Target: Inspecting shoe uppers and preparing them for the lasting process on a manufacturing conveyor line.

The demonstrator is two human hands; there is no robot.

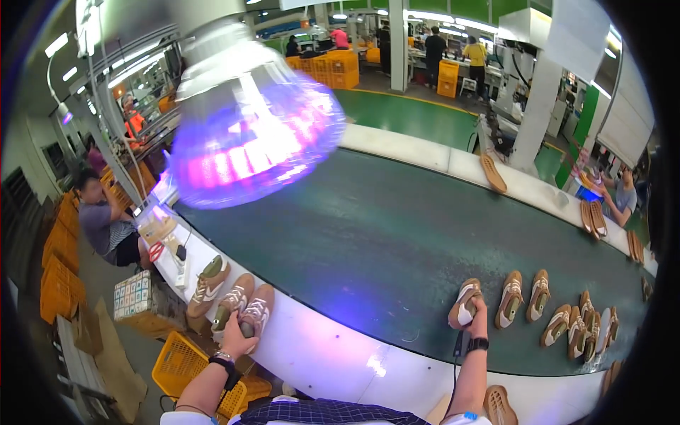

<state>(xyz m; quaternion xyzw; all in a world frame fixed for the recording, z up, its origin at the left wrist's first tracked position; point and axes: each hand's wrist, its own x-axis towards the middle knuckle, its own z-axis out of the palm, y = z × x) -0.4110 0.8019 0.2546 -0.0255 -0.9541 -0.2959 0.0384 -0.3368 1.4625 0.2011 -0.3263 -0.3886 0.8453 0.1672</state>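
Green belt (397,234) runs across the room, and right over it hangs a big lamp (255,134), purple and blurred, hiding a good part of the far side. At the near edge, the right hand (479,316) has its fingers closed round the heel of a tan shoe (465,297), held over the belt; whether the sole touches it, I can't tell. The left hand (237,338) is at the heels of two brown shoes (256,304) on the white ledge (319,333); how firmly it grips, or whether it has both, I can't tell. Another shoe (208,283) stands just left of those. Further right, more shoes (509,301) crowd along the belt. Below the left forearm are yellow crates (176,360), with a patterned box (142,294) nearby. Beyond it sits a co-worker (105,219), and across the belt a loose sole (494,174) lies on the far ledge (418,156)
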